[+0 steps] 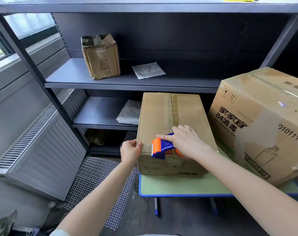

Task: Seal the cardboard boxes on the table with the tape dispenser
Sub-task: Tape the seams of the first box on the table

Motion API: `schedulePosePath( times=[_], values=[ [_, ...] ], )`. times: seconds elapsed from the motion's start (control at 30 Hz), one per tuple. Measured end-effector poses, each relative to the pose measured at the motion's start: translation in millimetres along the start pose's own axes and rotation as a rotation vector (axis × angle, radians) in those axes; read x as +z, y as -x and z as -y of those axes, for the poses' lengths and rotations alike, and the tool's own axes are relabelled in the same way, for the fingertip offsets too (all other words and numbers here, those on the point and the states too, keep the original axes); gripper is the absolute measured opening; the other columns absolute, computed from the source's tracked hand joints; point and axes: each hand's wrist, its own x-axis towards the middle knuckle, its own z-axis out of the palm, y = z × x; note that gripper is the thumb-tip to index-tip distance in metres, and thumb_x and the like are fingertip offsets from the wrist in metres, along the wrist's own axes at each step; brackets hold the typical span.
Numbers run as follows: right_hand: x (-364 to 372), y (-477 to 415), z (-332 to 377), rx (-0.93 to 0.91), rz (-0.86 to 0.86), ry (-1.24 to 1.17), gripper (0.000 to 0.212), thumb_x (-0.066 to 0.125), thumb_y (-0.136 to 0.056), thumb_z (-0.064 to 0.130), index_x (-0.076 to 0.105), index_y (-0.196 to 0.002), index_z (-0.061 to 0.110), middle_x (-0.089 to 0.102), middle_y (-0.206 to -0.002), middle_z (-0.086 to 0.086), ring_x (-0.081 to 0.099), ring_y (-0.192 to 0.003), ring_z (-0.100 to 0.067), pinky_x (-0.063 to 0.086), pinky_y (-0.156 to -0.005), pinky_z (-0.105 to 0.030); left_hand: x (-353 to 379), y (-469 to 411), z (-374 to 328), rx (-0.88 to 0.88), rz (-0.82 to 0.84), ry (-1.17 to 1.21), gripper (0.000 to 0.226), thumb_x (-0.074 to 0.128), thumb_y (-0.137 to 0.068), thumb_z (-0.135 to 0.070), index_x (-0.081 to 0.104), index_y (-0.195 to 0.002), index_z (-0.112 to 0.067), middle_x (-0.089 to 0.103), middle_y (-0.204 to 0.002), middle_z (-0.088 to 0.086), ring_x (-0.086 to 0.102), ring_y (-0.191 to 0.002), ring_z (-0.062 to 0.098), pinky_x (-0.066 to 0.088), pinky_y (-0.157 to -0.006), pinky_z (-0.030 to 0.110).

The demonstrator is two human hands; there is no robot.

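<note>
A head-worn camera looks down at a plain cardboard box (160,113), and every place here is given from that box. It sits on a low green table (179,186) with a blue rim, its top flaps closed and a strip of old tape along the centre seam.

The tape dispenser (162,147), blue with an orange cutting head, is on the box's near top edge, a little right of its near left corner. Its tape roll (180,154) hangs against the box's near face.

The right hand (185,142) wraps its fingers round the dispenser's handle, with the forefinger stretched along the top toward the orange head.

The left hand (130,151) grips the box's near left corner, fingers curled over the edge. A shiny strip of clear tape runs on the box between this hand and the orange head.

A bigger printed box (257,133), with black Chinese lettering and a bottle outline, stands just right of the plain box on the same table, tilted.

Behind the plain box rises a dark grey shelf unit (127,82). On it, above and left of the box, stand a small taped carton (101,57) and a flat white packet (148,70). A white bag (129,113) lies on a lower shelf just left of the box.

Farther left are a grey radiator (42,150) and, on the floor, a white mesh mat (97,181).
</note>
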Motion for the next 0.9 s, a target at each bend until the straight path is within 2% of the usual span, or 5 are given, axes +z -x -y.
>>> schedulePosePath(
  times=[0.13,0.3,0.4,0.53,0.9],
  values=[
    [2.0,-1.3,-8.9,-0.028,-0.007,-0.018,0.060,0.034,-0.101,0.017,0.007,-0.146,0.047,0.046,-0.120,-0.011,0.042,-0.114,-0.030,0.031,-0.097,-0.036,0.7,4.8,3.8,-0.071,-0.017,0.154,0.032,0.047,-0.097,-0.021,0.057,-0.067,-0.019,0.053,-0.068,0.007,0.045,-0.066,0.019,0.037,-0.064,0.031],
    [2.4,-0.8,-10.3,-0.067,-0.020,0.005,0.061,0.033,-0.101,0.014,0.009,-0.146,0.046,0.046,-0.119,-0.010,0.042,-0.115,-0.030,0.031,-0.095,-0.035,9.6,18.0,-4.3,0.000,-0.101,-0.043,0.028,0.048,-0.095,-0.019,0.065,-0.086,0.002,0.058,-0.067,0.003,0.051,-0.069,0.023,0.037,-0.055,0.026],
    [3.2,-0.2,-13.9,-0.080,-0.029,0.010,0.060,0.031,-0.100,0.012,0.011,-0.146,0.045,0.046,-0.117,-0.009,0.042,-0.114,-0.029,0.031,-0.094,-0.034,15.5,21.2,-2.6,0.001,-0.134,-0.039,0.029,0.052,-0.095,-0.023,0.067,-0.108,-0.003,0.069,-0.101,0.012,0.061,-0.099,0.030,0.045,-0.076,0.032],
    [4.7,-1.7,-19.3,-0.117,-0.013,0.008,0.064,0.035,-0.099,0.011,0.009,-0.146,0.044,0.046,-0.117,-0.010,0.043,-0.114,-0.030,0.032,-0.094,-0.035,17.2,26.4,-11.0,-0.015,-0.190,-0.074,0.024,0.049,-0.097,-0.017,0.068,-0.101,-0.002,0.063,-0.077,0.007,0.054,-0.076,0.022,0.032,-0.060,0.025],
    [2.9,21.0,-55.9,-0.198,-0.004,-0.088,0.054,0.027,-0.102,0.022,0.006,-0.146,0.045,0.045,-0.117,-0.011,0.043,-0.112,-0.030,0.032,-0.093,-0.036,20.6,21.6,-13.5,-0.105,-0.243,0.082,0.026,0.058,-0.092,-0.015,0.067,-0.115,-0.009,0.070,-0.101,0.007,0.062,-0.090,0.024,0.054,-0.083,0.040]
  ],
)
